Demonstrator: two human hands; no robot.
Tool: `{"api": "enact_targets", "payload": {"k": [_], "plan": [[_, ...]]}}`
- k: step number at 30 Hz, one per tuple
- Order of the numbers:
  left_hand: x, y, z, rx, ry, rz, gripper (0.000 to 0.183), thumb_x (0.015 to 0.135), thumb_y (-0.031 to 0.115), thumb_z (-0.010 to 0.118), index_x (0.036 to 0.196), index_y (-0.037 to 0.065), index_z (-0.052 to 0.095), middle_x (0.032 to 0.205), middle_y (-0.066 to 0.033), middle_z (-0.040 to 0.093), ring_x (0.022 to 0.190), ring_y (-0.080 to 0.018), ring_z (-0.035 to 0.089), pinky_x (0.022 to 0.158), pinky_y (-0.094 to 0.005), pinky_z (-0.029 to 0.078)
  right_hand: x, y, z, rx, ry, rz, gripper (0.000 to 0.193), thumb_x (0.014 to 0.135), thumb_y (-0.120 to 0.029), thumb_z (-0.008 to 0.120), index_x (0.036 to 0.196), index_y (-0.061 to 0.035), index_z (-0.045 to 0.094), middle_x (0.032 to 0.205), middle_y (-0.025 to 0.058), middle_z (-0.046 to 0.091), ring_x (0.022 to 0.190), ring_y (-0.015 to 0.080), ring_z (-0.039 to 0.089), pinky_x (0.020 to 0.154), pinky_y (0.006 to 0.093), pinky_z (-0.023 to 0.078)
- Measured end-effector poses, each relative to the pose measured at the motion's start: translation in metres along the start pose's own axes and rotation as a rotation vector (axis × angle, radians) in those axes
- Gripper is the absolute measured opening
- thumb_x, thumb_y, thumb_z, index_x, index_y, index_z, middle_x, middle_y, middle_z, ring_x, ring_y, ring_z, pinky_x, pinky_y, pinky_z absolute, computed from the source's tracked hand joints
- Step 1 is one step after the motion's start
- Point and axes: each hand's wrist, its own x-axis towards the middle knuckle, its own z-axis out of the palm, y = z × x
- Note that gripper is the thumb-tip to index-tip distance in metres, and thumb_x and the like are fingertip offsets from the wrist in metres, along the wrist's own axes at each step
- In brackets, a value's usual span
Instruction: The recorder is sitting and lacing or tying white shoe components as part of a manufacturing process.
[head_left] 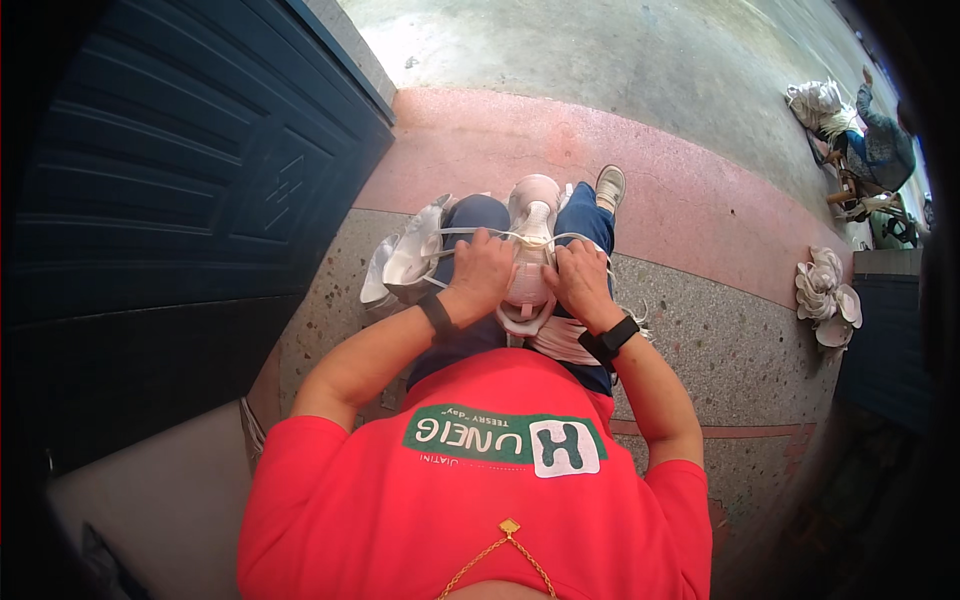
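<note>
A pale pink and white sneaker [534, 196] rests on my lap between my knees, its toe pointing away from me. My left hand [482, 272] is closed at the left side of its lacing, fingers curled on a white shoelace [462, 231]. On the opposite side my right hand [582, 278] is likewise closed on the lace, close to the eyelets. The lace runs across the top of the shoe and out past both hands. The fingertips are partly hidden against the shoe.
More white shoes [405, 262] hang in a bunch beside my left leg. A blue panelled door [190, 160] stands at the left. On the speckled floor at right lies a pile of white shoe pieces [826, 300]. Farther right, a person [880, 145] sits near another white bundle [818, 103].
</note>
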Motion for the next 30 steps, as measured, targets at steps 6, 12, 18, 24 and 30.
{"api": "enact_targets", "payload": {"k": [6,12,18,24,30], "plan": [[0.01,-0.015,0.001,-0.178,-0.01,0.001,0.013,0.087,0.018,0.07,0.095,0.008,0.073,0.092,-0.0111,0.067,0.097,-0.0341,0.059,0.081,-0.0464,0.052,-0.003,0.013,0.008,0.215,0.062,-0.006,0.014,0.088,-0.019,0.067,0.095,-0.0083,0.07,0.095,0.0113,0.065,0.1,0.033,0.06,0.085,0.0498,0.044],[0.048,-0.003,-0.003,-0.113,0.004,0.254,0.011,0.084,0.016,0.071,0.091,0.007,0.073,0.083,-0.0114,0.067,0.09,-0.0353,0.061,0.078,-0.0452,0.054,-0.007,0.007,0.014,0.35,0.173,0.021,0.014,0.087,-0.013,0.066,0.099,-0.007,0.069,0.089,0.0107,0.067,0.091,0.0329,0.063,0.08,0.0466,0.048],[0.07,-0.016,0.016,-0.397,-0.104,0.199,0.011,0.085,0.014,0.071,0.09,0.004,0.071,0.084,-0.0117,0.071,0.086,-0.0297,0.068,0.074,-0.0418,0.056,0.002,-0.002,-0.001,0.02,0.093,-0.17,0.013,0.083,-0.012,0.063,0.094,-0.0093,0.07,0.086,0.0077,0.068,0.089,0.0282,0.064,0.078,0.0425,0.048],[0.08,-0.028,0.004,-1.224,-0.315,-0.318,0.023,0.088,0.012,0.074,0.107,0.001,0.069,0.086,-0.0061,0.072,0.08,-0.0116,0.066,0.068,-0.028,0.052,0.023,-0.01,-0.013,-0.31,-0.078,-0.298,0.01,0.084,-0.016,0.063,0.089,-0.0104,0.07,0.092,0.0059,0.064,0.098,0.0245,0.06,0.08,0.0386,0.044],[0.109,0.002,-0.02,-1.043,-0.526,-0.263,0.041,0.086,0.013,0.078,0.121,-0.003,0.064,0.085,-0.0056,0.071,0.076,-0.011,0.066,0.067,-0.0255,0.052,0.012,-0.038,-0.125,0.378,0.376,-0.342,0.019,0.081,-0.004,0.071,0.099,-0.0058,0.064,0.097,0.0104,0.058,0.09,0.0306,0.056,0.08,0.0431,0.044]]}}
